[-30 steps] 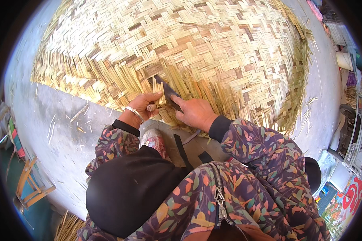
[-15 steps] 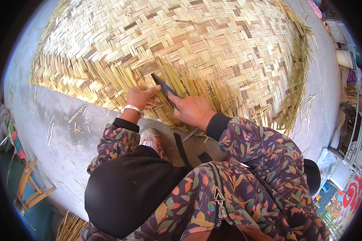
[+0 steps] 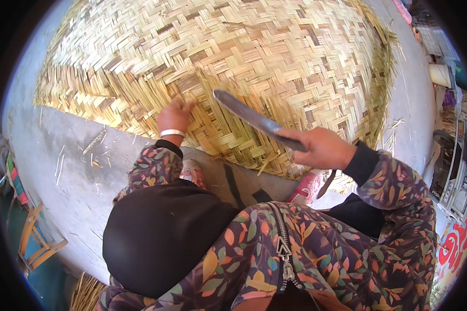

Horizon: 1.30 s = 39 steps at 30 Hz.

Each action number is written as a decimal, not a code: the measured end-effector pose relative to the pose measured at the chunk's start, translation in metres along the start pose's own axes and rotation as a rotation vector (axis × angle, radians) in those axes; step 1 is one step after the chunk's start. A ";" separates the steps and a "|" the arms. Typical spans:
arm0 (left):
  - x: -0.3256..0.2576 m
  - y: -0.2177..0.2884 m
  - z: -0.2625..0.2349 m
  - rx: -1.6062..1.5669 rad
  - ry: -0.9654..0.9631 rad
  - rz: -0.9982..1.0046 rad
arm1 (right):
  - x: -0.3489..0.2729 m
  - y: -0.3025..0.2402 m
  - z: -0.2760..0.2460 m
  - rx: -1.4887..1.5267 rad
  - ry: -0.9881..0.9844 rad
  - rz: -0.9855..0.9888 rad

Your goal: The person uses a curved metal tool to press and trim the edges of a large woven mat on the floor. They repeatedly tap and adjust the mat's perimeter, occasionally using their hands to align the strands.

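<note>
A large mat (image 3: pixel 275 57) of flat, straw-coloured strips in a zigzag weave spreads before me, its near border folded over with loose strip ends along it. My right hand (image 3: pixel 324 147) is closed around the handle end of a long, flat metal blade (image 3: pixel 249 116) with a rounded tip. The blade hangs over the folded border, tip toward the far left, and a dark strap (image 3: pixel 326 184) dangles below this hand. At the border, left of the blade, my left hand (image 3: pixel 174 116) has its fingers curled in against the strips. Whatever those fingers pinch is too blurred to tell.
Grey concrete floor (image 3: pixel 78 155) with scattered strip scraps borders the mat. A wooden frame (image 3: pixel 39 238) stands at the left, and a bundle of thin stalks (image 3: pixel 88 293) lies at lower left. A vehicle (image 3: pixel 454 176) is at the right. My shoes (image 3: pixel 192 175) are by the mat's near edge.
My right hand has drawn the blade out of the strips and lifted it to the right, so more of it shows. My left hand stays near its place, fingers now more curled.
</note>
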<state>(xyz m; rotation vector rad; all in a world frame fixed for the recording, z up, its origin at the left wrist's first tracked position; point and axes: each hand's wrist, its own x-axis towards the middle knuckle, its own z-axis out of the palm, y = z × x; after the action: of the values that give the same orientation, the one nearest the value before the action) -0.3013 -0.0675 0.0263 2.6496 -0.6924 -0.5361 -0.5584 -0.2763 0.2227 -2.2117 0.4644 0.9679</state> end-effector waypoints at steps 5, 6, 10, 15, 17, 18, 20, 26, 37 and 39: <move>-0.008 0.018 0.002 -0.682 -0.018 0.003 | 0.015 0.008 0.002 0.656 0.154 -0.133; -0.011 0.024 0.004 -0.851 -0.155 -0.075 | 0.013 0.010 0.001 0.811 0.046 -0.102; -0.014 0.037 0.005 -1.058 -0.504 -0.208 | 0.014 0.005 0.009 0.856 -0.010 -0.192; -0.014 0.027 0.007 -1.049 -0.658 -0.318 | 0.015 0.003 0.021 0.577 -0.049 -0.265; -0.013 0.025 0.009 -1.032 -0.628 -0.290 | 0.013 0.007 0.023 0.358 -0.095 -0.240; -0.012 0.026 0.009 -0.995 -0.600 -0.271 | 0.013 0.011 0.023 0.207 -0.073 -0.245; 0.000 0.029 0.004 -1.097 -0.597 -0.216 | 0.011 0.018 0.022 -0.100 -0.026 -0.250; 0.082 0.023 -0.046 -0.691 -0.577 -0.001 | 0.031 0.030 0.009 -0.461 0.168 -0.196; 0.099 0.076 -0.068 0.356 -0.404 0.770 | 0.081 0.023 -0.012 -0.375 0.210 -0.105; 0.098 0.076 -0.054 0.542 -0.396 0.781 | 0.087 0.026 -0.012 -0.357 0.198 -0.076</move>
<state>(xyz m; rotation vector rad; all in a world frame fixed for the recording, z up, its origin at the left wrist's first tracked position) -0.2283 -0.1681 0.0787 2.4008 -2.1132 -0.6988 -0.5093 -0.3080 0.1521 -2.6425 0.3095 0.8462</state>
